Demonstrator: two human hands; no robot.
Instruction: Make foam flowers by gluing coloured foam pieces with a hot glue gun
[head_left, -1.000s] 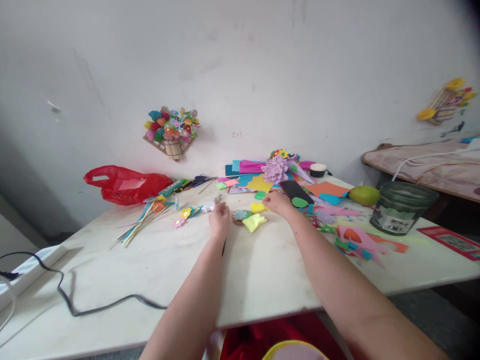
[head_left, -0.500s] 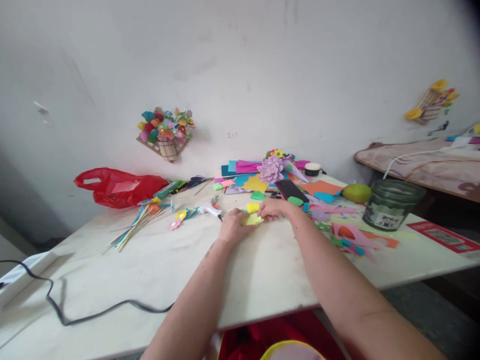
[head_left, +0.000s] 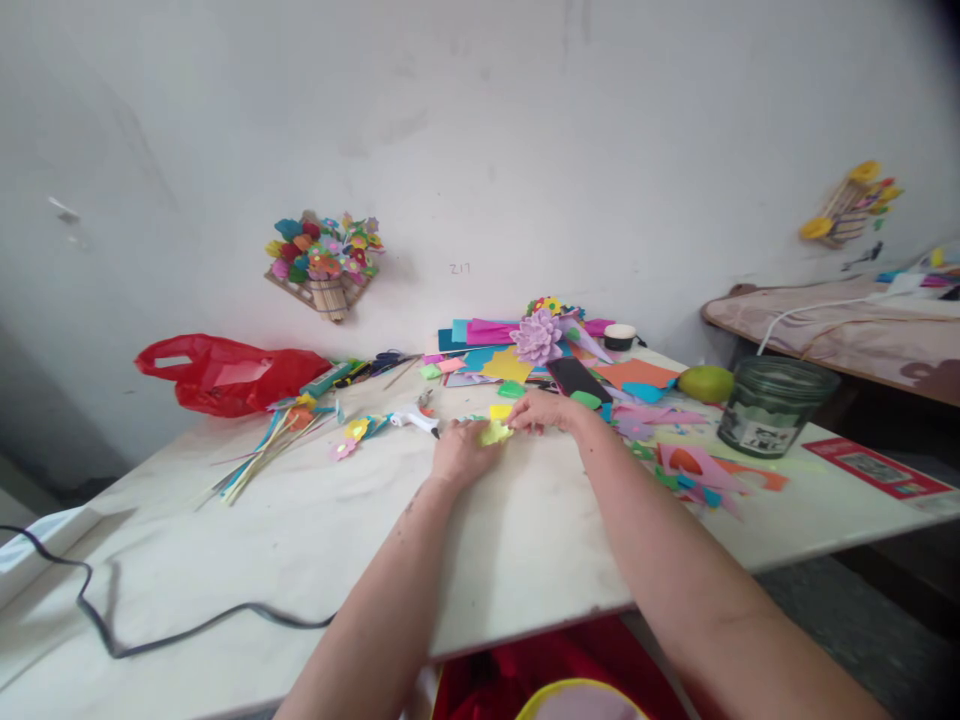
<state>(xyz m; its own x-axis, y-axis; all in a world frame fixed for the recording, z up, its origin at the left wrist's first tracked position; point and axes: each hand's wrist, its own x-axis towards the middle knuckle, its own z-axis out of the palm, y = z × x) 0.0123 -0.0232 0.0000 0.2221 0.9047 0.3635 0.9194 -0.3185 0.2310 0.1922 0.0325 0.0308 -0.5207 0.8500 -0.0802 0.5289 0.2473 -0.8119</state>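
A pale yellow foam or paper piece with a wavy, petal-like edge (head_left: 495,432) lies low over the table between my hands. My left hand (head_left: 461,452) grips its left side, fingers curled at the edge. My right hand (head_left: 541,411) is closed in a pinch at its right edge; the fingertips are too small to make out fully. Just beyond it rests a bright yellow piece (head_left: 500,411). Near my left hand lies a white glue gun (head_left: 415,419), and green leaf-shaped pieces (head_left: 512,389) sit past my fingers.
A red plastic bag (head_left: 229,372) and thin strips (head_left: 259,460) lie at left. Coloured sheets and a lilac flower (head_left: 538,337) stand at the back, beside a dark phone (head_left: 576,382). At right are a green jar (head_left: 772,408), a yellow-green fruit (head_left: 706,383) and scraps. A black cord (head_left: 187,633) crosses the front left.
The view has shifted slightly. More of the pale yellow piece's wavy edge shows between my hands, and my right fingers have moved a little at its edge.
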